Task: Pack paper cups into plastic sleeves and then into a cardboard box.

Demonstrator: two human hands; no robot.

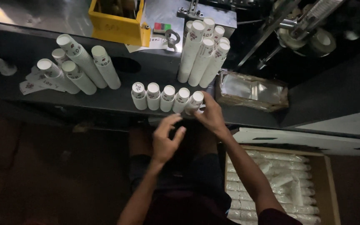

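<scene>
- Paper cup stacks, white and smooth with small dark prints, stand in a row of five (167, 96) along the front edge of the dark counter (117, 98).
- Your right hand (210, 114) grips the rightmost stack (194, 102) of that row, fingers curled around its side.
- Your left hand (166, 141) hovers just below the counter edge, fingers loosely curled and apart, holding nothing.
- Behind the row, taller stacks (203, 52) lean together near the counter's middle.
- Further long stacks (80, 64) lie tilted toward the left end, beside flat printed paper blanks (32, 85).
- A crinkled, shiny plastic wrapper (253, 91) lies at the right end.
- A yellow metal box (117, 20) sits at the back edge.
- A cardboard carton (328, 179) at lower right holds plastic-sleeved cup stacks.
</scene>
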